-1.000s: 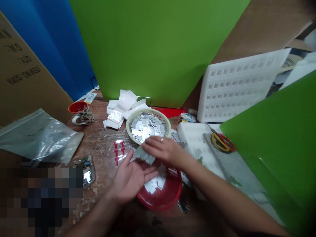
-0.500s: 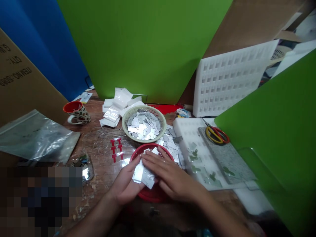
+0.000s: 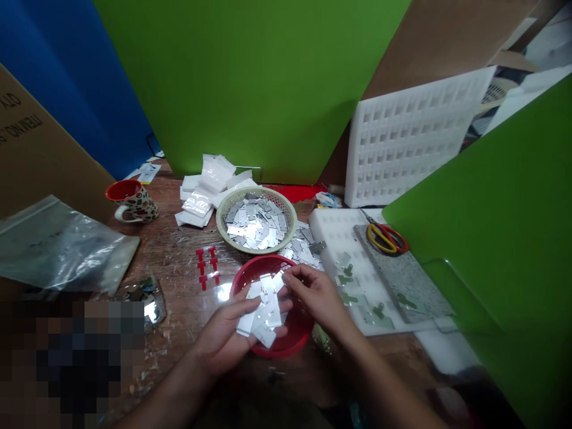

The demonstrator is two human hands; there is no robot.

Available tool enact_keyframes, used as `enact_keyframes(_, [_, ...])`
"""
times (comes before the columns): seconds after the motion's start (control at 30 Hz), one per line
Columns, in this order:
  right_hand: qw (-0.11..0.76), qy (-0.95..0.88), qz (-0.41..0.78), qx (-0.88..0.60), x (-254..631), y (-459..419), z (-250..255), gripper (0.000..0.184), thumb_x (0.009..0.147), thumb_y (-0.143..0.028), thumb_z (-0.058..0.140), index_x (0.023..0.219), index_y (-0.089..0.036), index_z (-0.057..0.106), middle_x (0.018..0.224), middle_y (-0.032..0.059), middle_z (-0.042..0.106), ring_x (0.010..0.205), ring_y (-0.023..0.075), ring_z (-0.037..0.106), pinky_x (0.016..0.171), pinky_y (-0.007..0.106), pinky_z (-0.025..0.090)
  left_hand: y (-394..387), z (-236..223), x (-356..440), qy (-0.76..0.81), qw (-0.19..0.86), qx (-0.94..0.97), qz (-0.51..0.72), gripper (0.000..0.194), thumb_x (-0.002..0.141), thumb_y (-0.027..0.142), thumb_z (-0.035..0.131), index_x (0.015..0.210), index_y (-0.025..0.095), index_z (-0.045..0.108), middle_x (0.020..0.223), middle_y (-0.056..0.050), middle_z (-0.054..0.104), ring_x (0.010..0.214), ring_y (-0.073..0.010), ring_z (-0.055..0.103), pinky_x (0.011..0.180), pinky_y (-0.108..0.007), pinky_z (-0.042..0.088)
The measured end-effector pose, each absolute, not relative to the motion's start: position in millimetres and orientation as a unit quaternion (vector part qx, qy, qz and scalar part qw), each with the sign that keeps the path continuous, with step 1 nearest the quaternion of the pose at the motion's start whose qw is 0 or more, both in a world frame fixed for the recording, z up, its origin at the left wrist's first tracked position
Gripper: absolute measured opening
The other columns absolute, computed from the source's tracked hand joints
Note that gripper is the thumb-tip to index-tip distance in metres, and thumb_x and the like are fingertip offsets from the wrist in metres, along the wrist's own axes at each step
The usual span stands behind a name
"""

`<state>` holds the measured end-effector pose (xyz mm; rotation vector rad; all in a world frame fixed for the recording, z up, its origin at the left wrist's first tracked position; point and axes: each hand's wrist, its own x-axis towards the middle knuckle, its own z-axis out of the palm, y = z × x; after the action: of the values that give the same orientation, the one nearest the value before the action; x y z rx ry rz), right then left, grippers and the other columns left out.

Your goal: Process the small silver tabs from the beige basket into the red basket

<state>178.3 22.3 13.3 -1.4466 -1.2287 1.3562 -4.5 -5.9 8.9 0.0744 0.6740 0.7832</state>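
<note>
Several flat silvery metal plates [image 3: 267, 307] lie in a loose pile across my left hand [image 3: 230, 333], whose fingers curl up under and around them. My right hand [image 3: 315, 292] pinches one metal plate [image 3: 280, 279] at the upper right of that pile, between thumb and index finger. Both hands are over a red basket [image 3: 292, 344], and much of its inside is hidden by them. Just behind stands a cream basket [image 3: 218, 223] filled with similar plates. More loose plates [image 3: 301, 249] are spread on the table to its right.
Red T-shaped pieces [image 3: 202, 267] lie left of the baskets. A patterned mug [image 3: 145, 205], white packets [image 3: 203, 187] and a clear plastic bag [image 3: 67, 250] are further left. On the right, scissors [image 3: 384, 238] rest on a grey slab [image 3: 402, 286] over white foam [image 3: 328, 238].
My right hand has lifted off the top of the pile and moved right, now pinching a plate at its edge. The pile in my left hand is uncovered. The view has shifted slightly.
</note>
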Motion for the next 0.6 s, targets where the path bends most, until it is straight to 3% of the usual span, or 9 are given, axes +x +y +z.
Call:
enact_keyframes(0.27, [0.447,-0.306,0.644,-0.54,178.9,21.6,14.9,0.028,0.068,-0.04,0.075,0.068,-0.016,0.062,0.057,-0.0035,0.056,0.048,0.0077,0.044,0.048,0.02,0.035,-9.3,10.7,-6.6,0.36,0.857,0.069,0.363,0.066,0.08,0.007,0.063,0.139,0.02,0.038,0.128,-0.019,0.061,0.115,-0.0346,0.06,0.089,-0.052,0.053])
enact_keyframes(0.47, [0.42,-0.392,0.594,-0.562,179.6,22.4,11.7,0.026,0.073,-0.042,0.07,0.07,-0.017,0.064,0.061,-0.0011,0.059,0.054,0.0111,0.051,0.054,0.024,0.042,-7.4,10.7,-5.8,0.382,0.833,0.09,0.39,0.059,0.079,0.007,0.065,0.134,0.018,0.045,0.129,-0.017,0.061,0.116,-0.0326,0.059,0.088,-0.047,0.055])
enact_keyframes(0.6, [0.439,-0.513,0.451,-0.584,178.8,9.4,27.8,0.024,0.081,-0.038,0.065,0.099,-0.023,0.066,0.09,0.005,0.068,0.08,0.0198,0.063,0.071,0.033,0.053,-5.0,10.7,-9.1,0.386,0.824,0.092,0.404,0.062,0.079,0.009,0.065,0.136,0.021,0.044,0.128,-0.015,0.062,0.114,-0.0314,0.061,0.089,-0.046,0.055])
